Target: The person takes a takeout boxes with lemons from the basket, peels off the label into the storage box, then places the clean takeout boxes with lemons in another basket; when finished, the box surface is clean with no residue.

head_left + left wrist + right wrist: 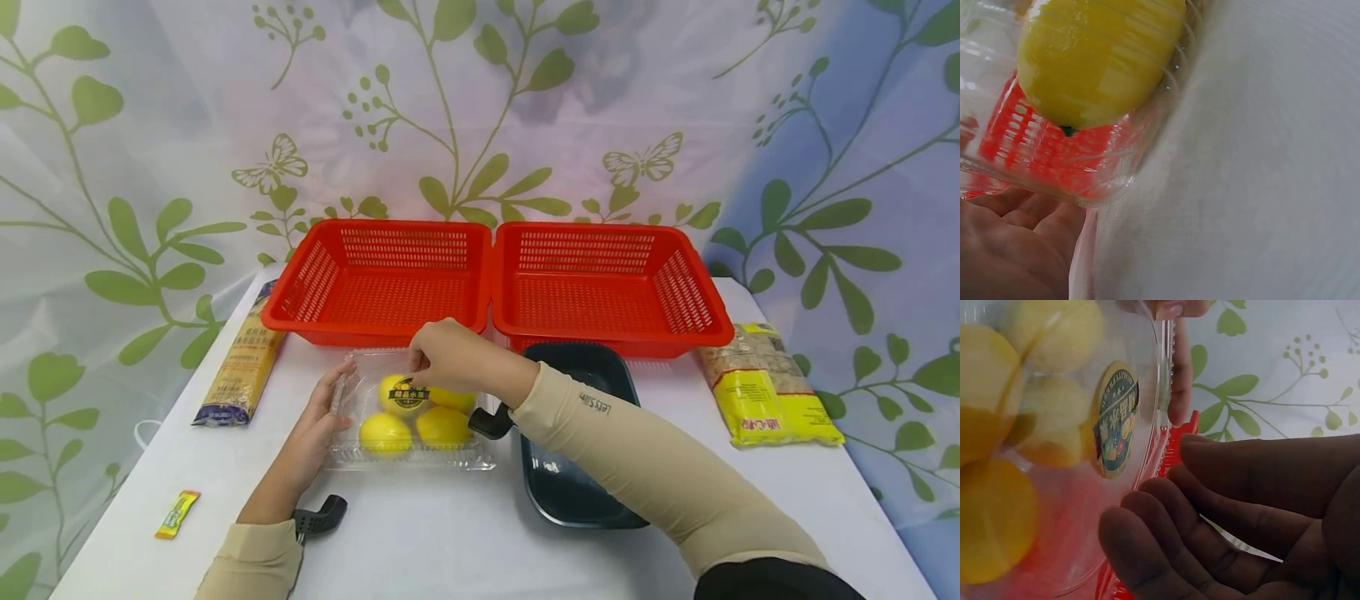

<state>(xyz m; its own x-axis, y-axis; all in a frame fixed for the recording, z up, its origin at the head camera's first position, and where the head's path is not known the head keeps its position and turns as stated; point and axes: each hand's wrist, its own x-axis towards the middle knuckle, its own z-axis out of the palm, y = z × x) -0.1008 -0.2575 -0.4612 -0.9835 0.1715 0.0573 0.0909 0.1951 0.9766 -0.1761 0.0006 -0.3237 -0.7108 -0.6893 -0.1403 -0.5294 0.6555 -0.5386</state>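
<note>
A clear plastic box [356, 417] holding several yellow lemons [385, 434] lies on the white table, with a round dark label [408, 394] on its lid. My left hand [318, 417] holds the box's left edge, its thumb and fingers on either side of the rim. Over the box's far side is my right hand [453, 358]. In the right wrist view, the fingers [1141, 540] bend loosely beside the box rim, thumb and index tips close together. Nothing shows between them, and whether they touch the rim is unclear.
Two red baskets [386, 340] [600, 333] stand behind the box. A dark tray [555, 492] sits under my right forearm. At the left lie a noodle-like packet [243, 358] and a small yellow sachet [177, 514]. A yellow bag [780, 408] lies at the right.
</note>
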